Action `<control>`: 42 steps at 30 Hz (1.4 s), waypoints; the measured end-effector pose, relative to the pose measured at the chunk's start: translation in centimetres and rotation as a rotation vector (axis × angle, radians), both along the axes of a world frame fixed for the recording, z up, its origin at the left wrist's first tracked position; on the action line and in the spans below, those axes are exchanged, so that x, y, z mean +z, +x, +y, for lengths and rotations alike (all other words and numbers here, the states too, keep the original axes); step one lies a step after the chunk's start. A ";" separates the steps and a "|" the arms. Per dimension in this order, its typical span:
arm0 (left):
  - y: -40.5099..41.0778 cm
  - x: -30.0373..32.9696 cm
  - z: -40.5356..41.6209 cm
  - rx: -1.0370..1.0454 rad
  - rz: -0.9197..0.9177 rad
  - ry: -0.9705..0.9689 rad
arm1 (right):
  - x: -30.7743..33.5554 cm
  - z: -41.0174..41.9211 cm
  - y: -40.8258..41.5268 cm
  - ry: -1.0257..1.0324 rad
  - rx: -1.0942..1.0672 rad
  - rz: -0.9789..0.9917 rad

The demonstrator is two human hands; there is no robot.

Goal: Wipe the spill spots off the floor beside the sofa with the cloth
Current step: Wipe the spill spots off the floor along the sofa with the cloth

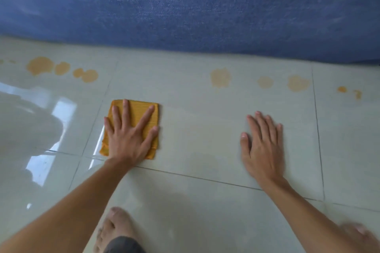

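**Left hand flat on the cloth, spots unwiped along the sofa**

Left hand (128, 136) lies palm down on the folded orange cloth (133, 113), fingers spread wide and pressing it to the floor (195, 211); nothing is pinched or gripped. The cloth sits on a pale glossy tile, its near edge close to a grout line, and it is well apart from every spot.

At the far left, close to the sofa's base, a cluster of orange-brown spill spots (40, 65) runs in a short row, the biggest blob first and smaller round ones to its right. Below them the tiles carry a bright window reflection.

A blue fabric sofa (195, 6) fills the whole top of the view, its lower edge meeting the floor.

Right of the cloth, beyond a bare stretch of tile, a second group of paler spots (220, 77) sits near the sofa, three in a line. The right hand (263, 144) rests flat on bare tile nearer the camera than them, fingers held together, touching no cloth. It is slightly blurred.

Furthest right, two small darker drips (342, 89) lie beyond a grout line.

A bare foot (115, 226) shows at the bottom, between the forearms.
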State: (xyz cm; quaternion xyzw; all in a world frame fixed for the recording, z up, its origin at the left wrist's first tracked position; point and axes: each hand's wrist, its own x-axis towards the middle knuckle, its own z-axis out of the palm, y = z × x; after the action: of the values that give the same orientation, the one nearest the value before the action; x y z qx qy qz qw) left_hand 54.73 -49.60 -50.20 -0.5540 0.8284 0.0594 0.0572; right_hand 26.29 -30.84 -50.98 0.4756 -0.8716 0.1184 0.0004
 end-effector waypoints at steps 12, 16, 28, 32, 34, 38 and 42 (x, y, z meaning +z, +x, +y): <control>-11.3 -0.4 -10.6 0.095 0.037 0.005 | -1.0 0.0 -0.1 -0.060 -0.011 0.030; -17.3 -0.5 -10.3 0.005 0.064 -0.006 | -1.1 -0.1 -0.1 -0.082 -0.016 0.026; -22.9 0.3 4.0 -0.348 0.097 0.038 | 0.5 3.7 -3.2 -0.323 -0.109 -0.151; -17.0 0.6 10.0 -0.357 0.079 0.026 | 0.4 7.1 -6.7 -0.062 -0.228 -0.002; -13.3 0.5 11.0 -0.316 0.048 0.020 | 0.4 8.3 -7.4 0.052 -0.228 0.009; -8.7 0.2 8.6 -0.158 0.001 0.015 | 0.2 8.8 -7.3 0.102 -0.214 0.019; -8.7 -0.1 3.0 -0.005 -0.016 0.037 | -0.1 8.8 -7.4 0.095 -0.213 0.030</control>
State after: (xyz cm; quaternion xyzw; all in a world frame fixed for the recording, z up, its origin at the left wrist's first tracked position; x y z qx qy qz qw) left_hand 46.07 -46.64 -50.29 -0.5514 0.8280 0.0701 0.0744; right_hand 18.88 -21.99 -51.03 0.3817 -0.9217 0.0694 0.0033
